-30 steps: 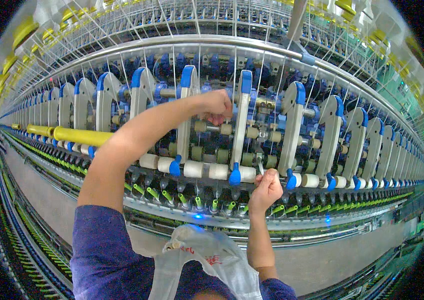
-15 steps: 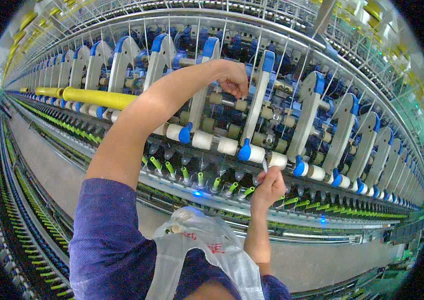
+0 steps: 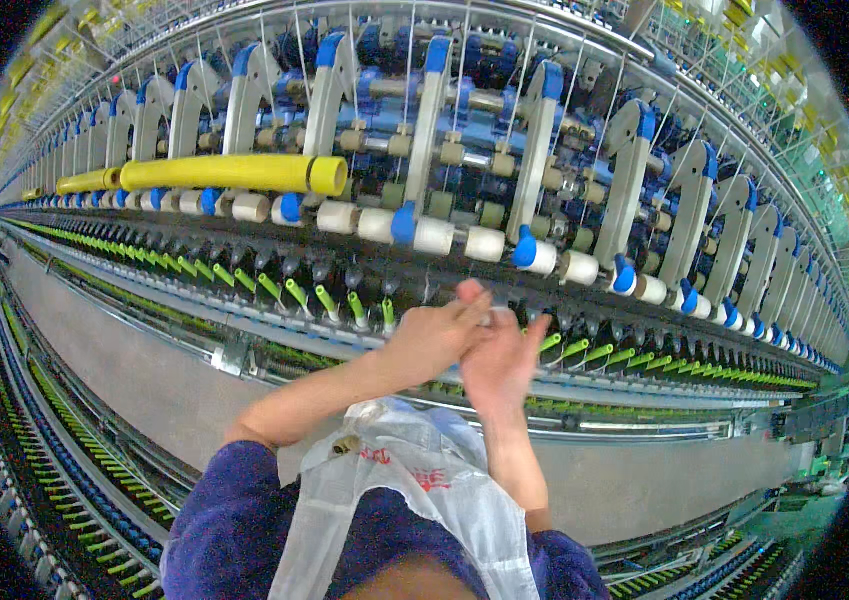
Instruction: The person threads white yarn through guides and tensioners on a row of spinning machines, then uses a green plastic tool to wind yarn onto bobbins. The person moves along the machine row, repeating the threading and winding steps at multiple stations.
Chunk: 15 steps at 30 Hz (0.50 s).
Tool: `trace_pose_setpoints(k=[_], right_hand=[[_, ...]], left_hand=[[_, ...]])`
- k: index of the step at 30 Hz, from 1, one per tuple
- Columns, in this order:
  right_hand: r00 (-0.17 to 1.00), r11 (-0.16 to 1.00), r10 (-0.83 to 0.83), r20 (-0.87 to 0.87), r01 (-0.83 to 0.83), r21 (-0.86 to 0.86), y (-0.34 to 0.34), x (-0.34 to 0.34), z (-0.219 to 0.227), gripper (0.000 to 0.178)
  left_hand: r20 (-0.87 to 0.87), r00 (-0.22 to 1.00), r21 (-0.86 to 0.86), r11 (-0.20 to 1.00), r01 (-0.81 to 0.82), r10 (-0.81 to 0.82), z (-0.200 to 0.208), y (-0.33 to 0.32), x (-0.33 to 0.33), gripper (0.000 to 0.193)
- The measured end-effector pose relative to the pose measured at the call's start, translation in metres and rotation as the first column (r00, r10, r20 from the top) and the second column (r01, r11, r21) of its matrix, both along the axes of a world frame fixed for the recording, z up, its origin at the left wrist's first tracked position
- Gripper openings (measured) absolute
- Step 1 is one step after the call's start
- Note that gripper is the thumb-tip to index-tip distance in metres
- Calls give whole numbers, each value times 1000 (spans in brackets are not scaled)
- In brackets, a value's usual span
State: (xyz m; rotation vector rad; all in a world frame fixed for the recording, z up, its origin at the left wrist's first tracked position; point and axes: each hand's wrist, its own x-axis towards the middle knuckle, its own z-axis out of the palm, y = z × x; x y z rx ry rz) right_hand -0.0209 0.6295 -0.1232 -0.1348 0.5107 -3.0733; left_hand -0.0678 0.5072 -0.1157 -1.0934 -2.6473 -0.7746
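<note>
Holds left hand (image 3: 430,342) and right hand (image 3: 500,368) together before the machine (image 3: 426,130), touching and partly overlapping, with left fingers laid across right and right thumb standing out to the side. Too blurred to say whether clenched, released or grasping something; cannot make out any item between the fingers.

Points the fingertips (image 3: 470,290) toward a white roller (image 3: 485,244), seen just beyond them, apart from both hands. Found straight ahead of where the hands meet, so impossible to call nearer to left or right. Runs lengthwise from left to right, dipping slightly toward the right, roughly crosswise to the right forearm. Flanked on the right by a blue lever (image 3: 524,248).

Lower down, lined up in a row to either side: green tubes, with one (image 3: 389,315) just beside left hand and another (image 3: 551,343) just beside right thumb. Farther left, lying along the rollers, a yellow tube (image 3: 225,174).
</note>
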Motion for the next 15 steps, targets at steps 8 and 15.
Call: trace_pose_setpoints(k=[8, 15], right_hand=[[961, -426, 173, 216, -125, 896, -29, 15, -103, 28], [959, 428, -265, -94, 205, 880, -42, -103, -148, 26]], left_hand=[[479, 854, -478, 876, 60, 202, -121, -146, 99, 19], [926, 337, 10, 902, 431, -171, -280, -171, 142, 17]])
